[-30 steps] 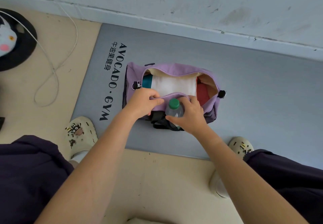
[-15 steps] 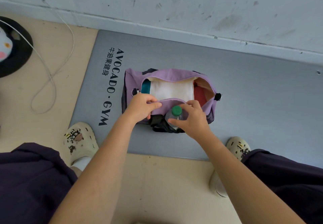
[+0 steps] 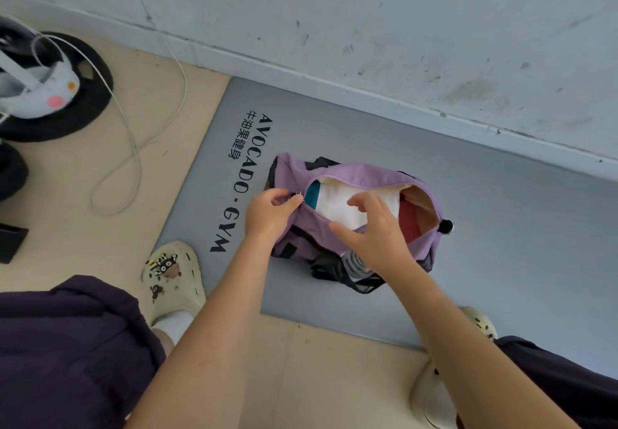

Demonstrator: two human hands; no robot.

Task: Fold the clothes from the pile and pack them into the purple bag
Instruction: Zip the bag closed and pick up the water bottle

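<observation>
The purple bag (image 3: 361,174) lies unzipped on a grey gym mat (image 3: 485,214). Folded clothes show inside it: a teal piece (image 3: 313,195), a white piece (image 3: 334,206) and a red piece (image 3: 409,219). My left hand (image 3: 272,214) pinches the left end of the bag's opening, at the zipper. My right hand (image 3: 374,231) hovers over the near edge of the opening with fingers spread and nothing in it. A water bottle (image 3: 356,263) sits in the black mesh side pocket, partly hidden under my right wrist.
A wall runs along the mat's far edge. A white cable (image 3: 133,147) loops on the beige floor at left, beside a black round base (image 3: 83,107) with a soft toy on it. My two cream clogs (image 3: 174,274) stand at the mat's near edge.
My right hand has let go of the bottle, which now sits lower in the side pocket, and has risen over the opening. My left hand shifted to the bag's left end. The view moved.
</observation>
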